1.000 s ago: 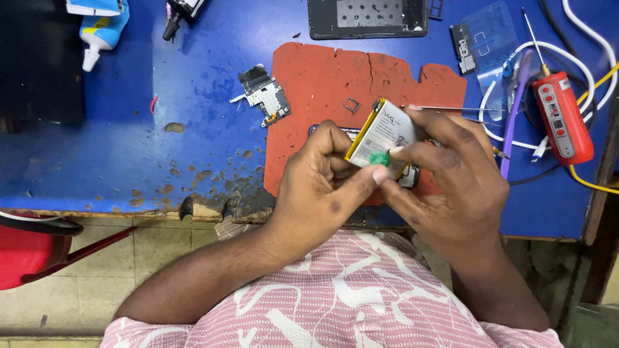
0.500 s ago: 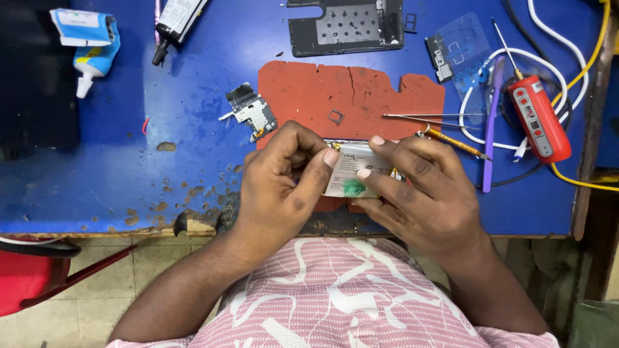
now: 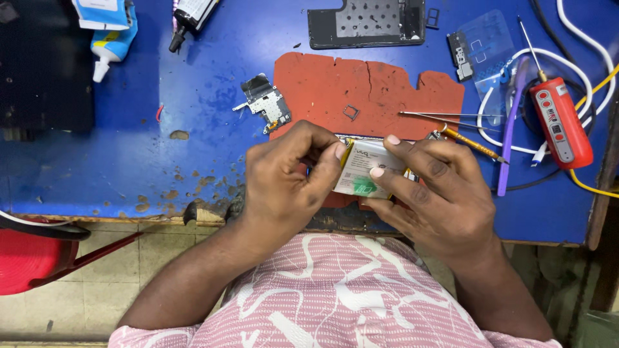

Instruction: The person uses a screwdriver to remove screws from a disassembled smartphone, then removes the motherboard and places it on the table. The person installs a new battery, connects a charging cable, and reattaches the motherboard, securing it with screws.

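A flat silver-white phone battery (image 3: 367, 171) with a green patch and a yellow edge is held between both hands, just above the near edge of a red rubber mat (image 3: 361, 90). My left hand (image 3: 287, 177) pinches its left end with thumb and fingers. My right hand (image 3: 435, 193) grips its right side, two fingertips lying on its top face. Part of a phone body beneath the battery is mostly hidden by my hands.
On the blue bench (image 3: 161, 142) lie a small circuit board (image 3: 265, 105), a black phone frame (image 3: 366, 24), tweezers (image 3: 445, 115), a yellow-handled tool (image 3: 474, 143), a purple pry tool (image 3: 509, 129), a red device (image 3: 560, 121) with cables, and glue bottles (image 3: 109, 29). A red stool (image 3: 26, 258) stands at lower left.
The view has shifted. The battery has come down from a raised tilt to lie flatter and lower between my hands, nearer the bench's front edge. My grip on it stays.
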